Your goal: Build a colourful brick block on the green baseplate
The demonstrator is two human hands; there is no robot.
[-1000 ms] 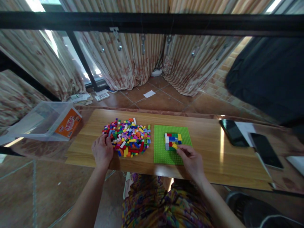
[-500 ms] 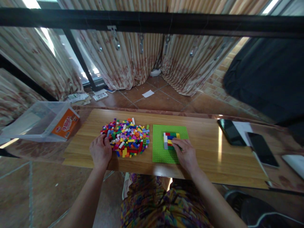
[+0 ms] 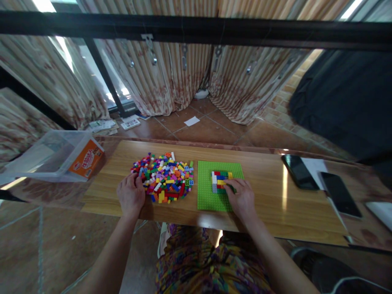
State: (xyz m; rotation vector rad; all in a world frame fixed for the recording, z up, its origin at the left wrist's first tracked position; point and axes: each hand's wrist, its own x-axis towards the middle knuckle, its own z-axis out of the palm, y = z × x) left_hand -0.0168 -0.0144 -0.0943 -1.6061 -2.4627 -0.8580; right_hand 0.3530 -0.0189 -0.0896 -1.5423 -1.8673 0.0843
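Note:
Loose toy building bricks of many colours form a wide pile (image 3: 167, 177) on the wooden board. At the pile's left edge rests my left hand (image 3: 131, 194), palm down, with its fingers loosely bent and a little apart. Its fingertips touch or nearly touch the outer bricks, among them a greyish-blue one. To the right of the pile lies a green baseplate (image 3: 206, 200). On it stands a small brick build (image 3: 219, 178) of white, grey, red, blue, yellow and green pieces. My right hand (image 3: 241, 198) pinches a dark green brick at the build's lower right, partly hidden by the fingers.
A clear plastic box with an orange label (image 3: 87, 159) lies on its side at the left. Two dark phones (image 3: 299, 171) and white paper (image 3: 315, 167) are at the right. A black rail (image 3: 196, 27) crosses above, before striped curtains (image 3: 171, 81).
My right fingers have shifted slightly down and right over the build, uncovering more of its yellow and red bricks. My left hand stays by the pile. The view has shifted slightly.

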